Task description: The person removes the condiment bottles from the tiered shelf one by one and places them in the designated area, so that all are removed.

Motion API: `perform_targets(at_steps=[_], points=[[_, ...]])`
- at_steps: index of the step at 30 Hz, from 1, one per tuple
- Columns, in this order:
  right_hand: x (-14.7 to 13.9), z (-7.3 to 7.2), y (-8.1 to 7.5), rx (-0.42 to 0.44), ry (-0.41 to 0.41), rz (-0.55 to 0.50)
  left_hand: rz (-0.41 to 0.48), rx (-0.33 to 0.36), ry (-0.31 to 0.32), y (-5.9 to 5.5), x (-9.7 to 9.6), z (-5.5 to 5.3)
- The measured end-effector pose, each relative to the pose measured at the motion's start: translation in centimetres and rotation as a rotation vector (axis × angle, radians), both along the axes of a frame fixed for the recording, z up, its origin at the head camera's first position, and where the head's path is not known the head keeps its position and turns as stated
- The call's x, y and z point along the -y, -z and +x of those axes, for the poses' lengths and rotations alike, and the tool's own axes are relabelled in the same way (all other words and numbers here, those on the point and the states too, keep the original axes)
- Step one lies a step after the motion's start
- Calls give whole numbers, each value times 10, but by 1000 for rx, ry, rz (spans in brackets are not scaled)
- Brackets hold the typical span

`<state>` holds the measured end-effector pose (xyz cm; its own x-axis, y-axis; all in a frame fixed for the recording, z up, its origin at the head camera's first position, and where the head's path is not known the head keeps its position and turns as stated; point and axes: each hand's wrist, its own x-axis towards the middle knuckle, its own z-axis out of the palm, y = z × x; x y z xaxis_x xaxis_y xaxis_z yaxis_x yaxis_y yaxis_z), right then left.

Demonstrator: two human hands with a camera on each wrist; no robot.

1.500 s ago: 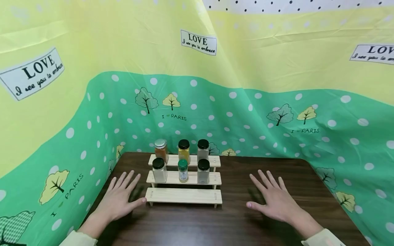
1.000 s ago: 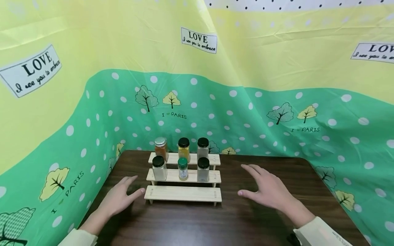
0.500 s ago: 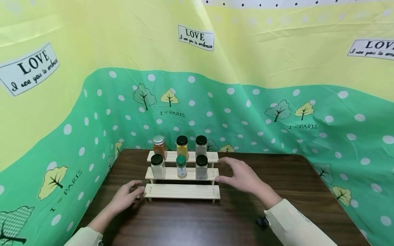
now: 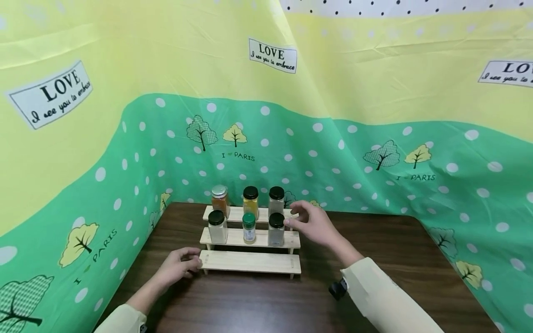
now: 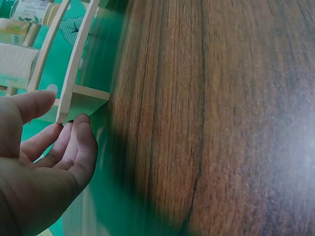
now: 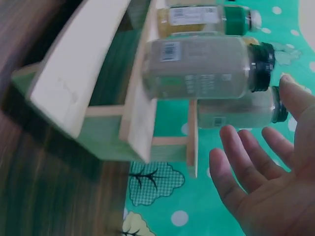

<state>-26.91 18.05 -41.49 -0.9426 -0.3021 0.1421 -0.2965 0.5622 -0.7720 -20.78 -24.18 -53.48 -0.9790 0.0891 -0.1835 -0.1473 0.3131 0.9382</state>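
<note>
In the head view, a three-tier wooden rack (image 4: 250,262) bears spice jars on its middle and top tiers. My left hand (image 4: 180,266) is at the left end of the lowest tier; in the left wrist view its loosely bent fingertips (image 5: 82,120) are at the board's end, the thumb apart from them. My right hand (image 4: 314,225) is beside the black-lidded jar (image 4: 276,233) at the right of the middle tier. In the right wrist view its fingers (image 6: 241,152) are spread, with the thumb close to that jar's lid. Another black-lidded jar (image 6: 236,110) stands behind.
The middle tier also has a green-capped jar (image 4: 249,231) and a black-lidded jar of pale contents (image 4: 217,231). Behind are a silver-lidded jar (image 4: 220,201) and a yellow-filled jar (image 4: 251,203). A patterned cloth (image 4: 333,162) hangs behind the dark wooden table (image 4: 258,305).
My right hand has moved left from the open table to the middle-tier jar. The left hand has moved in to the lowest tier's end, its fingers bending. The jars have stayed in place.
</note>
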Motion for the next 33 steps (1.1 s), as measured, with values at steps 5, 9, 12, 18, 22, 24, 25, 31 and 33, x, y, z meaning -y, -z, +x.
perform_targets(at_steps=[5, 9, 12, 18, 22, 24, 25, 31, 33], points=[[6, -13, -5, 39, 22, -73, 3, 9, -15, 0, -2, -2], [11, -20, -5, 34, 20, -53, 13, 12, -19, 0, -2, -2], [16, -25, -6, 39, 21, -47, 27, 22, -14, -1, -2, -2], [22, -35, -6, 41, 42, -27, 28, 32, -14, -3, -3, -3], [24, -37, -8, 41, 39, -15, 26, 41, -13, -3, -4, -3], [24, -39, -8, 42, 30, -20, 23, 44, -21, -2, -4, -3], [25, -40, -8, 45, 26, -28, 20, 45, -26, -1, -4, -4], [22, -46, -5, 82, 6, -107, 13, 41, -49, 1, -4, -5], [20, -47, -4, 88, 12, -136, 14, 41, -57, 1, -6, -5]])
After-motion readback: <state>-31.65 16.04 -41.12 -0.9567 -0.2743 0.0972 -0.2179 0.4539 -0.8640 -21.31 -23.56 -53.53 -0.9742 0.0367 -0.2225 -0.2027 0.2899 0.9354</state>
